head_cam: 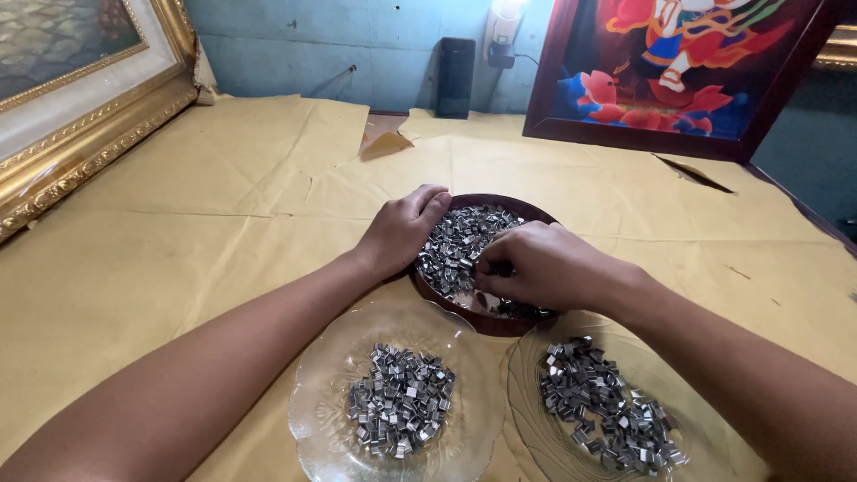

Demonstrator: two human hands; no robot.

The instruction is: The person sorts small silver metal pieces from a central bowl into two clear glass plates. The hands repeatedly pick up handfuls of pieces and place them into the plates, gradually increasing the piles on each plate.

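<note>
Shiny metal clips point(455, 245), clear glass plates point(312, 393), matt paper covering point(223, 214).

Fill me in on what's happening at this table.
A person has both hands in a dark round bowl of small metal clips. The left hand rests on its rim; the right hand picks among the clips. Two glass plates in front each hold a pile of similar clips.

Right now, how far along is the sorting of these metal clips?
Two glass plates, left and right, each hold a pile of clips. Left hand steadies the brown bowl; right hand picks inside. Many metal clips remain in the bowl.
</note>
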